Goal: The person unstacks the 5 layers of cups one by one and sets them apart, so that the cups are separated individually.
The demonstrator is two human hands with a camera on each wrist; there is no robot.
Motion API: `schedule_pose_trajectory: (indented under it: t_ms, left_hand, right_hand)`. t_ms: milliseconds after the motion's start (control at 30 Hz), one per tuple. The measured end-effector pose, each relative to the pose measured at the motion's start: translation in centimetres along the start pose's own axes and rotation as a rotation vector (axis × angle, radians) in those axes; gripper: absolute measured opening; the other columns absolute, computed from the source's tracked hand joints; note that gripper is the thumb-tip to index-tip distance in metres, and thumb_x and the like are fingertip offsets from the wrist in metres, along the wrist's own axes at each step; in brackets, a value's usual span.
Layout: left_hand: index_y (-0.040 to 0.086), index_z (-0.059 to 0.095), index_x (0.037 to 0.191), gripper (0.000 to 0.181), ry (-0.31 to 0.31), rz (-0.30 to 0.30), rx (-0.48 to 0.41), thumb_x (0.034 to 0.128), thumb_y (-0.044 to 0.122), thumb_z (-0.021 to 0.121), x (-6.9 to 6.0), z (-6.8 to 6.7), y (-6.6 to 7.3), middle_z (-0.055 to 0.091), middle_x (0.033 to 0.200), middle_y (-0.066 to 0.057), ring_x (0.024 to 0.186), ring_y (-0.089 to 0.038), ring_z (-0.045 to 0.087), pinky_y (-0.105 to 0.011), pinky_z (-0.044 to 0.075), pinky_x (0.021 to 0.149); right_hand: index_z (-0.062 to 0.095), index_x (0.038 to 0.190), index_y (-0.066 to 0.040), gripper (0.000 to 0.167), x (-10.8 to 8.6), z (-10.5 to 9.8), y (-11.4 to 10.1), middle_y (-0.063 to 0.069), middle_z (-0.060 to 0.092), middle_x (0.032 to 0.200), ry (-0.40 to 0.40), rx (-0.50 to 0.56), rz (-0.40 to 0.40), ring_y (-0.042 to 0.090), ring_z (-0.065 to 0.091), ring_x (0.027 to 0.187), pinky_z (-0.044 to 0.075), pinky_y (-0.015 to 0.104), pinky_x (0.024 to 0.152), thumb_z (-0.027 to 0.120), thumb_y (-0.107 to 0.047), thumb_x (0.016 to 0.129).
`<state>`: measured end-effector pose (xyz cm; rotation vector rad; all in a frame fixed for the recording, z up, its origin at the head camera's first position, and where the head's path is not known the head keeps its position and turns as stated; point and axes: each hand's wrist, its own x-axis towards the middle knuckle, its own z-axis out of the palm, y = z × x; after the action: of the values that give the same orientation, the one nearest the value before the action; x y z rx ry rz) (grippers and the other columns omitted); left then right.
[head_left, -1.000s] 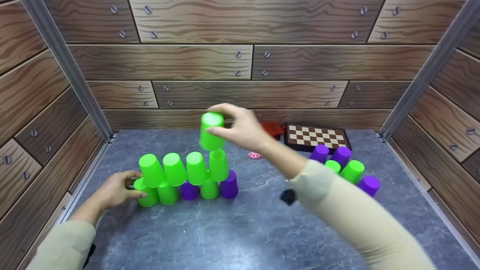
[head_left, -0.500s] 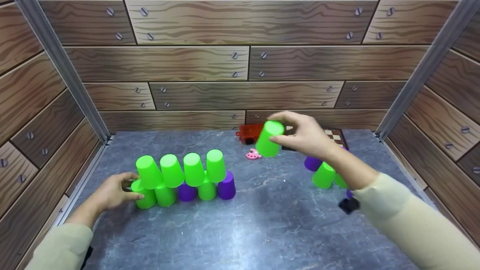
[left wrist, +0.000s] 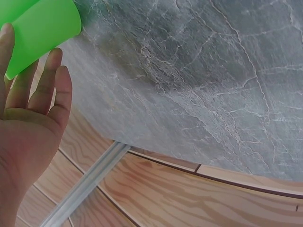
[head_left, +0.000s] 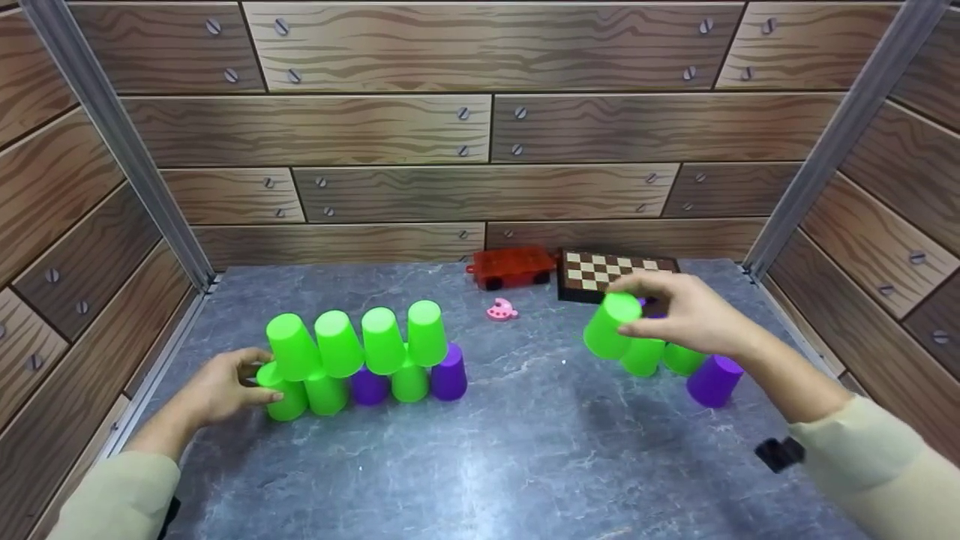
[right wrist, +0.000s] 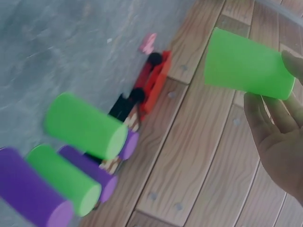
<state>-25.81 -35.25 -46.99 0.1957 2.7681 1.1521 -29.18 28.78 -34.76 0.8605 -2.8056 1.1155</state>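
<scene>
My left hand (head_left: 217, 394) holds the leftmost lower green cup (head_left: 289, 403), thumb in front and fingers behind; the left wrist view shows this green cup (left wrist: 45, 35) against the fingers. It ends a row of upside-down green and purple cups, the last a purple cup (head_left: 449, 375). Several upside-down green cups (head_left: 382, 345) stand on top as a second row. On the right side, my right hand (head_left: 694, 319) grips another upside-down green cup (head_left: 611, 330) by its upper part, held in the air. Below and behind it stand loose cups, among them a green cup (right wrist: 85, 125) and a purple cup (head_left: 715, 381).
A chessboard (head_left: 592, 271) lies at the back, beside a red toy wagon (head_left: 514, 268). In front of the wagon is a small pink toy piece (head_left: 500, 310). Wood-patterned walls (head_left: 322, 127) enclose the grey marbled table (head_left: 420, 472) at the back and sides.
My right hand has carried the green cup from above the right end of the upper row over to the loose cups on the right. The left hand stays at its cup.
</scene>
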Motion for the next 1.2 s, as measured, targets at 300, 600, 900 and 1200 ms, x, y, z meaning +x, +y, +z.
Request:
schedule_pose_trajectory:
  t_ms: [300, 600, 900, 1200]
  left_hand:
    - [-0.013, 0.055, 0.140, 0.069, 0.000, -0.011, -0.001, 0.0877, 0.016, 0.090, -0.2, 0.0, -0.2, 0.063, 0.135, -0.035, 0.124, -0.050, 0.063, -0.051, 0.061, 0.094]
    - [-0.013, 0.057, 0.138, 0.066, 0.009, 0.012, 0.017, 0.0873, 0.014, 0.090, 0.0, -0.1, -0.1, 0.065, 0.132, -0.034, 0.122, -0.050, 0.065, -0.053, 0.060, 0.093]
    - [-0.013, 0.057, 0.137, 0.064, 0.004, 0.006, 0.014, 0.0884, 0.014, 0.089, -0.1, 0.0, -0.1, 0.066, 0.130, -0.033, 0.120, -0.049, 0.066, -0.052, 0.061, 0.091]
    - [-0.012, 0.058, 0.137, 0.064, 0.000, 0.005, 0.020, 0.0885, 0.016, 0.090, -0.1, 0.0, 0.1, 0.066, 0.131, -0.032, 0.121, -0.050, 0.064, -0.054, 0.060, 0.094]
  right_hand:
    - [0.072, 0.131, -0.010, 0.051, -3.6, -0.5, 3.5, 0.007, 0.072, 0.115, -0.032, -0.038, 0.027, 0.019, 0.070, 0.100, 0.062, 0.028, 0.080, 0.091, -0.015, 0.085]
    - [0.070, 0.133, -0.007, 0.051, -6.6, -0.3, 6.8, 0.009, 0.072, 0.120, -0.060, -0.072, 0.066, 0.021, 0.068, 0.105, 0.060, 0.027, 0.088, 0.089, -0.015, 0.087]
    - [0.070, 0.134, -0.009, 0.051, -7.7, 0.4, 8.6, 0.008, 0.071, 0.120, -0.081, -0.083, 0.122, 0.024, 0.067, 0.108, 0.059, 0.027, 0.088, 0.089, -0.017, 0.087]
    - [0.069, 0.134, -0.006, 0.052, -8.1, 1.1, 10.2, 0.014, 0.071, 0.127, -0.088, -0.083, 0.149, 0.037, 0.067, 0.117, 0.057, 0.029, 0.094, 0.088, -0.016, 0.087]
